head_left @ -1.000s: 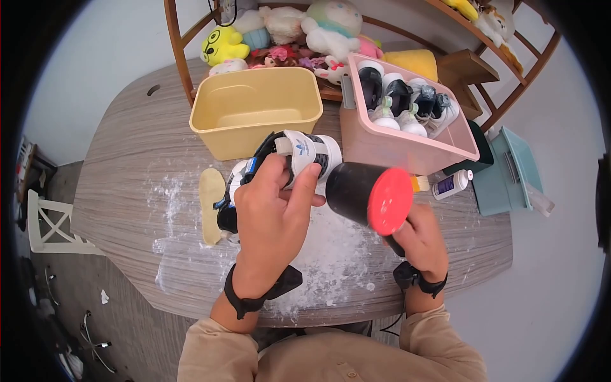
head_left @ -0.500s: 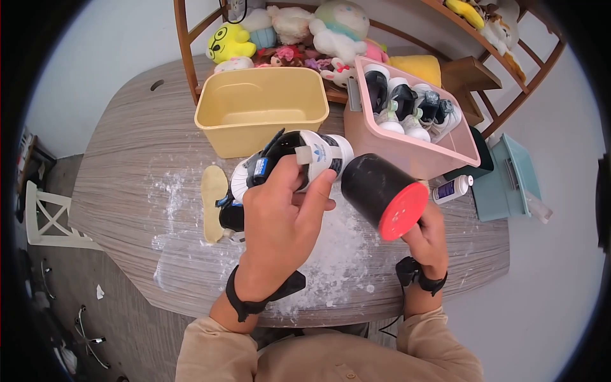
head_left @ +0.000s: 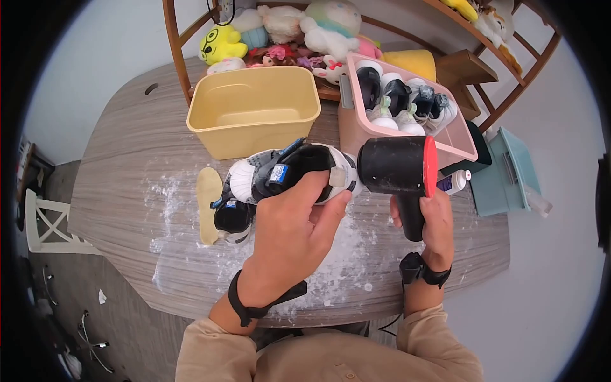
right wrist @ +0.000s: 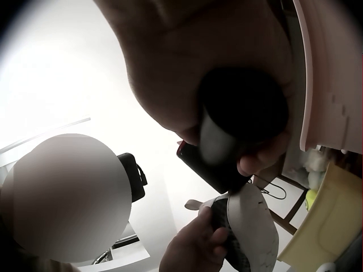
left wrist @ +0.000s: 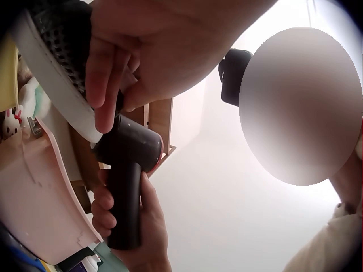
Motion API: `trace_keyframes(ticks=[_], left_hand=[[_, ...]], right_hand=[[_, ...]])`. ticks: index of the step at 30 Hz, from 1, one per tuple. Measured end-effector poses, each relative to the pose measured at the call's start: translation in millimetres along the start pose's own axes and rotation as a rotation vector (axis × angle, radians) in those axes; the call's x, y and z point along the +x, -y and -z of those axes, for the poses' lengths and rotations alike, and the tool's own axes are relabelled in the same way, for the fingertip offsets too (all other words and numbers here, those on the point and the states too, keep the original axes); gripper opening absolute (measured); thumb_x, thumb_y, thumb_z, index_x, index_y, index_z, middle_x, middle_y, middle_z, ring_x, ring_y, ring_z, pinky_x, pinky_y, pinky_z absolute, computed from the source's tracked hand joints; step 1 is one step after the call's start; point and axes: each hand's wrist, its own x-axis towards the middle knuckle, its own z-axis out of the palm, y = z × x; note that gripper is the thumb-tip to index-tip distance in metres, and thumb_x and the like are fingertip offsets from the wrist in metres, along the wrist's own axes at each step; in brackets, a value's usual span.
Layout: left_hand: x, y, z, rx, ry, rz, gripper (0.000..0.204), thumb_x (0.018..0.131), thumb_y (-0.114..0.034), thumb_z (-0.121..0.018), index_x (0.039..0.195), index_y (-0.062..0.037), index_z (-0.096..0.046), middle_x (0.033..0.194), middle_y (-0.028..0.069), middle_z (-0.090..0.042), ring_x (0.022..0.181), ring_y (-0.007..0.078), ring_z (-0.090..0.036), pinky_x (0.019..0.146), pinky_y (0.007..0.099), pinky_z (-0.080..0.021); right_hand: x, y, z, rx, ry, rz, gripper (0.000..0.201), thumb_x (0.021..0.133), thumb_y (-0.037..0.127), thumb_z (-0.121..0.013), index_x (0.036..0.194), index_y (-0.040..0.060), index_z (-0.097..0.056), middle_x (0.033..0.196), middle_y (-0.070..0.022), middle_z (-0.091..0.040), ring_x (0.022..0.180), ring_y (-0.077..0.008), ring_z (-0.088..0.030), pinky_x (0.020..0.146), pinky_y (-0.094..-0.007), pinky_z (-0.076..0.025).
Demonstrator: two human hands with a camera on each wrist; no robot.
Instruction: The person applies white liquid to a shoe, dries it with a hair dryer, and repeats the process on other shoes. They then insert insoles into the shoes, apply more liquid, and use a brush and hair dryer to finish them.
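Observation:
The left hand (head_left: 289, 232) grips a white and black sneaker (head_left: 251, 178) by its heel, thumb outside and fingers at the collar. A blue label shows inside the shoe. The right hand (head_left: 438, 223) holds the handle of a black dryer-like tool (head_left: 391, 165) with a red back end; its barrel points left at the sneaker's heel. In the left wrist view the tool (left wrist: 123, 147) is right by the sole (left wrist: 62, 102), and whether they touch is unclear. A second sneaker (head_left: 234, 216) stands below the held one, beside a beige insole (head_left: 208, 197).
A yellow bin (head_left: 254, 137) stands behind the held sneaker. To its right a pink bin (head_left: 407, 143) holds several shoes. A white bottle (head_left: 453, 183) and a teal container (head_left: 499, 184) are at the right. White powder (head_left: 331, 267) covers the front tabletop; plush toys (head_left: 223, 44) fill the shelf.
The held sneaker has turned and lowered, showing more of its opening and toe. The tool has swung from slanting down right to nearly level, with its handle now upright.

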Motion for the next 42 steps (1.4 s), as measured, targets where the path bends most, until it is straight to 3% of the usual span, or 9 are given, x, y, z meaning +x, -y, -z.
trace_keyframes(ticks=[6,9,12,15,19,25,34,38,42], left_hand=[[1.4,-2.4,1.3,0.068,0.002,-0.026,0.017,0.080,-0.003,-0.067,0.092,0.0027,-0.057,0.071,0.0122,-0.062,0.058,0.0239,-0.066,0.051,0.0287,-0.049],[1.3,-7.0,3.7,0.106,0.074,0.027,0.014,0.086,-0.002,-0.062,0.095,0.0082,-0.059,0.084,0.0120,-0.067,0.076,0.0162,-0.068,0.061,0.0253,-0.054],[4.6,-4.1,2.3,-0.018,0.037,0.120,0.016,0.085,-0.004,-0.064,0.096,0.0068,-0.059,0.085,0.0100,-0.067,0.075,0.0148,-0.067,0.064,0.0251,-0.054],[8.1,1.5,-1.8,-0.251,-0.088,0.212,0.020,0.082,-0.010,-0.070,0.090,0.0039,-0.059,0.076,0.0104,-0.067,0.067,0.0120,-0.067,0.058,0.0240,-0.052],[12.6,-2.5,6.5,-0.283,-0.106,0.347,0.018,0.086,-0.012,-0.067,0.087,0.0044,-0.059,0.073,0.0062,-0.065,0.064,0.0076,-0.063,0.057,0.0213,-0.049],[11.5,9.3,7.7,-0.176,-0.132,0.243,0.017,0.087,-0.012,-0.065,0.086,0.0039,-0.060,0.065,0.0051,-0.063,0.060,0.0065,-0.061,0.054,0.0223,-0.047],[8.0,4.7,4.6,-0.053,-0.157,0.090,0.017,0.084,-0.012,-0.067,0.088,0.0028,-0.060,0.068,0.0141,-0.062,0.055,0.0188,-0.063,0.051,0.0257,-0.048],[1.9,-9.1,0.5,0.026,0.015,0.073,0.018,0.083,-0.013,-0.067,0.090,0.0028,-0.061,0.074,0.0149,-0.063,0.059,0.0248,-0.063,0.054,0.0287,-0.051],[4.2,-3.6,-4.2,0.074,-0.023,0.050,0.019,0.082,-0.013,-0.068,0.091,0.0028,-0.061,0.074,0.0155,-0.063,0.058,0.0244,-0.063,0.057,0.0293,-0.053]], right_hand=[[-0.5,3.2,-3.7,0.060,-0.034,-0.122,0.042,0.098,0.033,-0.037,0.093,-0.0047,-0.056,0.075,-0.0101,-0.060,0.058,-0.0125,-0.055,0.053,-0.0251,-0.046],[1.9,4.6,-7.3,0.125,-0.051,-0.137,0.043,0.098,0.034,-0.037,0.092,-0.0041,-0.056,0.075,-0.0099,-0.060,0.058,-0.0127,-0.056,0.054,-0.0253,-0.046],[2.3,1.7,-9.0,0.142,-0.057,-0.130,0.043,0.098,0.036,-0.039,0.095,-0.0042,-0.055,0.076,-0.0103,-0.060,0.058,-0.0130,-0.056,0.054,-0.0256,-0.046],[3.4,-0.7,-11.7,0.212,-0.034,-0.112,0.042,0.098,0.035,-0.040,0.097,-0.0046,-0.055,0.077,-0.0109,-0.060,0.059,-0.0136,-0.056,0.055,-0.0257,-0.046],[0.6,1.4,-15.3,0.235,0.021,-0.077,0.040,0.095,0.034,-0.045,0.101,-0.0043,-0.055,0.078,-0.0103,-0.060,0.064,-0.0143,-0.056,0.058,-0.0261,-0.046],[-5.3,7.6,-13.9,0.011,0.088,-0.070,0.038,0.092,0.034,-0.051,0.098,-0.0022,-0.058,0.077,-0.0076,-0.060,0.069,-0.0126,-0.055,0.061,-0.0261,-0.044],[-8.7,10.8,-22.0,0.050,-0.004,-0.105,0.038,0.096,0.033,-0.044,0.102,-0.0031,-0.055,0.077,-0.0085,-0.060,0.063,-0.0119,-0.054,0.058,-0.0248,-0.044],[-2.1,10.3,-12.8,0.186,-0.034,-0.131,0.042,0.097,0.035,-0.040,0.104,-0.0052,-0.053,0.075,-0.0107,-0.060,0.058,-0.0135,-0.055,0.053,-0.0248,-0.044],[-1.6,10.8,-9.6,0.186,-0.055,-0.178,0.043,0.097,0.034,-0.039,0.104,-0.0066,-0.053,0.075,-0.0115,-0.060,0.056,-0.0141,-0.054,0.052,-0.0246,-0.044]])
